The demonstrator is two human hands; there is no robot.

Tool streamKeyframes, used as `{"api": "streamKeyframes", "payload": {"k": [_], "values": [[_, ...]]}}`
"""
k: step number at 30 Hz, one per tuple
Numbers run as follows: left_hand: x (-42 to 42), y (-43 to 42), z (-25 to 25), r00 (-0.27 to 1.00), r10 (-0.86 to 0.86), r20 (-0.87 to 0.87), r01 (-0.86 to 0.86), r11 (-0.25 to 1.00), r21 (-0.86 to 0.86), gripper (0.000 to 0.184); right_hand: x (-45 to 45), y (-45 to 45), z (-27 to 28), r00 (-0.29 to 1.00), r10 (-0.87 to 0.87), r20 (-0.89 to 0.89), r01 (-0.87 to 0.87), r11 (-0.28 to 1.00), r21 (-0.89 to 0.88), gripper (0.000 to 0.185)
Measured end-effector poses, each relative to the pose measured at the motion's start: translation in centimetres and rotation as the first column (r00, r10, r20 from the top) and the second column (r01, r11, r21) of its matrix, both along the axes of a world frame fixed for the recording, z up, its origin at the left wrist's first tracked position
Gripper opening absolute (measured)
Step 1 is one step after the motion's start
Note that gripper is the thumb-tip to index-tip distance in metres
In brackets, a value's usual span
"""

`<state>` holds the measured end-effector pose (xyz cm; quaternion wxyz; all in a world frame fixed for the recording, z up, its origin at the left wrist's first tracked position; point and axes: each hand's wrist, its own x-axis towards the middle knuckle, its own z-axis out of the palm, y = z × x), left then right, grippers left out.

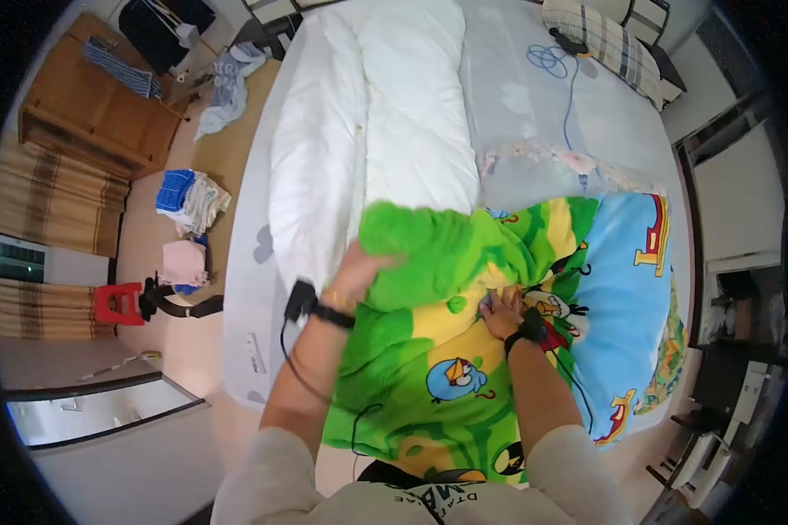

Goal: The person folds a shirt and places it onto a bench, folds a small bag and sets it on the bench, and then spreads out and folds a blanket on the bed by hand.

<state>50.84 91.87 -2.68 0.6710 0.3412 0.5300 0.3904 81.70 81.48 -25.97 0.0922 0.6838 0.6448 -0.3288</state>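
Observation:
A green, yellow and blue cartoon-bird blanket (429,337) lies over the near part of the bed, its far green end bunched up. My left hand (359,269) is at the blanket's left edge, blurred, with its fingers partly hidden against the green cloth. Spread flat on the blanket's middle, near a printed bird, is my right hand (503,313). A white quilt (411,114), folded lengthwise, lies just beyond the blanket. Both wrists wear black bands with cables.
A plaid pillow (604,44) and a blue cable (572,96) lie at the bed's far right. On the left are a stack of folded clothes (193,203), a red stool (119,304) and a wooden cabinet (96,96). A white remote (255,353) rests on the bed's left edge.

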Motion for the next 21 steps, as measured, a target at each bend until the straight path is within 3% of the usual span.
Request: {"api": "streamKeyframes", "payload": {"k": [2, 4, 7, 8, 9, 11, 12, 13, 16, 18, 20, 21], "values": [[0.5, -5.9, 3.9, 0.998, -0.065, -0.015, 0.065, 0.995, 0.070, 0.061, -0.5, 1.0, 1.9, 0.998, 0.033, -0.054, -0.030, 0.998, 0.061, 0.057], [-0.9, -12.2, 2.6, 0.960, -0.141, -0.242, 0.175, 0.976, 0.127, 0.073, -0.4, 1.1, 4.0, 0.992, 0.080, -0.097, -0.069, 0.991, 0.116, 0.053], [-1.0, -18.4, 6.3, 0.910, -0.200, -0.363, 0.268, 0.952, 0.149, 0.081, 0.9, -1.4, 6.5, 0.979, 0.136, -0.149, -0.109, 0.978, 0.179, 0.048], [-1.1, -20.1, 6.8, 0.899, -0.159, -0.409, 0.274, 0.931, 0.240, 0.075, 1.6, -3.0, 5.3, 0.969, 0.122, -0.217, -0.070, 0.970, 0.232, 0.042], [-1.3, -21.6, 7.6, 0.891, -0.180, -0.417, 0.291, 0.931, 0.221, 0.071, 1.8, -4.3, 5.8, 0.952, 0.115, -0.283, -0.032, 0.959, 0.283, 0.037], [-2.0, -24.0, 9.3, 0.876, -0.214, -0.432, 0.321, 0.927, 0.192, 0.063, 3.5, -7.1, 9.8, 0.833, -0.063, -0.550, 0.131, 0.988, 0.085, 0.033], [-2.1, -25.1, 9.7, 0.849, -0.208, -0.485, 0.365, 0.895, 0.256, 0.058, 2.9, -8.7, 13.6, 0.559, -0.261, -0.787, 0.437, 0.899, 0.013, 0.027], [-2.2, -26.2, 10.1, 0.821, -0.192, -0.537, 0.406, 0.858, 0.315, 0.052, 4.7, -9.8, 14.9, 0.730, -0.206, -0.651, 0.419, 0.888, 0.188, 0.034], [-1.3, -29.2, 13.1, 0.720, -0.159, -0.675, 0.503, 0.790, 0.351, 0.040, 8.3, -11.4, 16.6, 0.495, -0.512, -0.702, 0.739, 0.673, 0.030, 0.041], [-0.7, -31.0, 15.0, 0.659, -0.116, -0.743, 0.538, 0.763, 0.358, 0.035, 7.6, -9.1, 25.2, 0.327, -0.672, -0.664, 0.833, 0.537, -0.134, 0.048], [0.0, -32.9, 16.2, 0.614, -0.038, -0.789, 0.553, 0.734, 0.395, 0.033, 7.0, -6.9, 26.7, 0.458, -0.657, -0.599, 0.851, 0.518, 0.082, 0.056], [0.2, -33.7, 16.8, 0.599, -0.032, -0.800, 0.570, 0.719, 0.398, 0.032, 6.6, -5.4, 25.9, 0.471, -0.480, -0.740, 0.817, 0.554, 0.161, 0.062]]}}
